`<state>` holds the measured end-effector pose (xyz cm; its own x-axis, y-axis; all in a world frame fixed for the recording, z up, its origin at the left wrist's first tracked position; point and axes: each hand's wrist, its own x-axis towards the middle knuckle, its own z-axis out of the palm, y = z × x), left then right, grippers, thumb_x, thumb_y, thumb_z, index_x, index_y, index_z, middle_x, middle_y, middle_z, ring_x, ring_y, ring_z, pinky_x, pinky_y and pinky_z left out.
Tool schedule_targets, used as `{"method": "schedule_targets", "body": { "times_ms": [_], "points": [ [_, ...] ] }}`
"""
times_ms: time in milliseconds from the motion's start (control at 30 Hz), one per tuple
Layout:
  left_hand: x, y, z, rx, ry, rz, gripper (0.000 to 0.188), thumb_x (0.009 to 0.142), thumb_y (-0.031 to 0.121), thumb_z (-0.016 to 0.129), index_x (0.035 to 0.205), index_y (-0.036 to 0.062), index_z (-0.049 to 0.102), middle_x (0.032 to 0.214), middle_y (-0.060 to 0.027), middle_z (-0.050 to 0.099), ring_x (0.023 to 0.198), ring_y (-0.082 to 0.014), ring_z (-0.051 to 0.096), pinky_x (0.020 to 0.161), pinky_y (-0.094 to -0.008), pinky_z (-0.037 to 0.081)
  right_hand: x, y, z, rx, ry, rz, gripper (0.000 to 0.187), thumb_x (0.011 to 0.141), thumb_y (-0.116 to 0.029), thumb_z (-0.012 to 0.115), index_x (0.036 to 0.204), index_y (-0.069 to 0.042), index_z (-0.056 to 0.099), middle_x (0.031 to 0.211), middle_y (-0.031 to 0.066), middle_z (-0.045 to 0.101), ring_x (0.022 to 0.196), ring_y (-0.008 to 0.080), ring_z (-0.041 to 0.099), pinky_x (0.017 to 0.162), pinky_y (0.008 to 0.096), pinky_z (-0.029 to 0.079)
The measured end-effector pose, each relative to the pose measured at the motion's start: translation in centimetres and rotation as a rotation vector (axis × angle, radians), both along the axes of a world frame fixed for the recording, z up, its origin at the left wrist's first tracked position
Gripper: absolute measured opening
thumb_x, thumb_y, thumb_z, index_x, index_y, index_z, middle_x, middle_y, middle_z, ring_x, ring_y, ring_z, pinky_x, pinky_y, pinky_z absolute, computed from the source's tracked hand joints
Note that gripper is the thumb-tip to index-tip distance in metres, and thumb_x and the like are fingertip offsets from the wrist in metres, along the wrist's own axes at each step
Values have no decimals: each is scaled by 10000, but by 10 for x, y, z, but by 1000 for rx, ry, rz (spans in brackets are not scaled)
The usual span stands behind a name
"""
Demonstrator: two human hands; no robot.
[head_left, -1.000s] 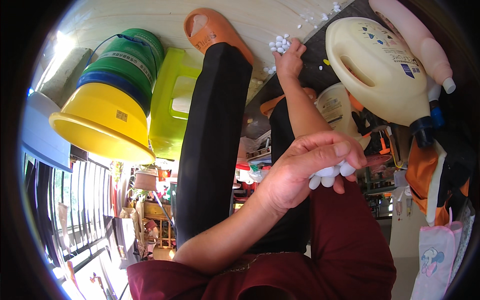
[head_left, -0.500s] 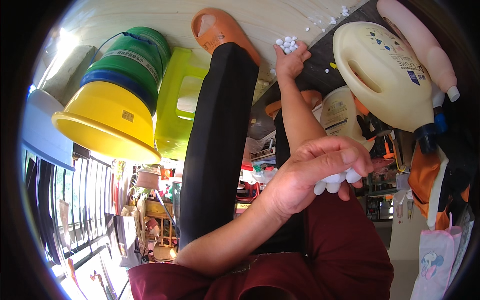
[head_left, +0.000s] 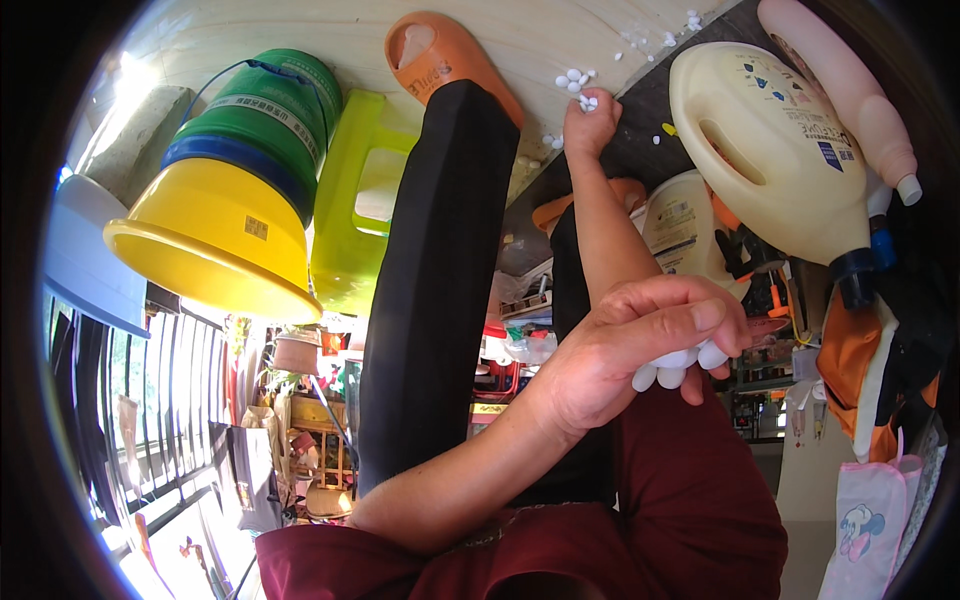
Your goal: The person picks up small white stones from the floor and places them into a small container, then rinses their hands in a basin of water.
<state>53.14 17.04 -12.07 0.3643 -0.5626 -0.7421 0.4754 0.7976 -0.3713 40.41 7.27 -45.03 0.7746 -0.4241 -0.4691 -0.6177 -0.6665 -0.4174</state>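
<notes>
Pale floor point(head_left: 550, 35) bears pebbles point(head_left: 573, 77) near an orange slipper point(head_left: 455, 62).

Hands: two, the left hand point(head_left: 640, 335) and the right hand point(head_left: 592, 125)
White pebbles point(head_left: 671, 377) in the left hand: at least four showing
White pebbles at the right hand: a few, overlapping too closely to count
Pebble cluster point(head_left: 573, 75) just beyond the right hand: about five
Small yellow piece point(head_left: 669, 129): one
Orange slippers point(head_left: 450, 65): two
Black trouser legs point(head_left: 435, 280): two
Maroon sleeves point(head_left: 690, 460): two
Green bucket point(head_left: 268, 92): one
Yellow basin point(head_left: 215, 230): one
Pale blue basin point(head_left: 95, 250): one
Lime-green stool point(head_left: 345, 230): one
Cream containers point(head_left: 785, 115): two, one partly hidden behind the other
Pink bottle point(head_left: 845, 100): one
Plant pot point(head_left: 296, 353): one
Pale pouch with a cartoon figure point(head_left: 868, 480): one
</notes>
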Motion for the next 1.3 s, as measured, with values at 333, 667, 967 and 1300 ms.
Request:
{"method": "schedule_targets", "body": {
  "times_ms": [333,667,967,1300],
  "points": [
    [-2,-2,-2,-1,-14,32,238,880,242,539,875,18,621,925,-73,598,813,-134,578,578,-235,499,27,-39,33,628,390,-401,178,722,-50,691,838,-57,556,780,46,579,682,144,589,614,262,503],
    [-1,33,-31,276,-169,286,304,907,279,455,923,2,578,1009,-188,522,824,-272,542,660,-345,525,132,-69,233,1636,548,-530,178,756,61,537,891,-36,472,863,101,490,602,153,554,505,231,468],
    [-5,14,-26,78,-40,511,293,870,221,482,965,-39,579,1038,-223,571,873,-317,607,812,-400,497,156,-16,355,1144,194,332,240,675,47,676,841,-59,538,863,28,510,733,115,497,669,260,415],
    [-3,15,-21,30,-70,512,299,875,219,470,975,-47,564,1037,-213,552,910,-319,598,768,-419,524,126,14,364,896,-20,291,527,699,63,644,1187,1,456,1229,190,432,972,232,561,782,311,489]
  ]
}}
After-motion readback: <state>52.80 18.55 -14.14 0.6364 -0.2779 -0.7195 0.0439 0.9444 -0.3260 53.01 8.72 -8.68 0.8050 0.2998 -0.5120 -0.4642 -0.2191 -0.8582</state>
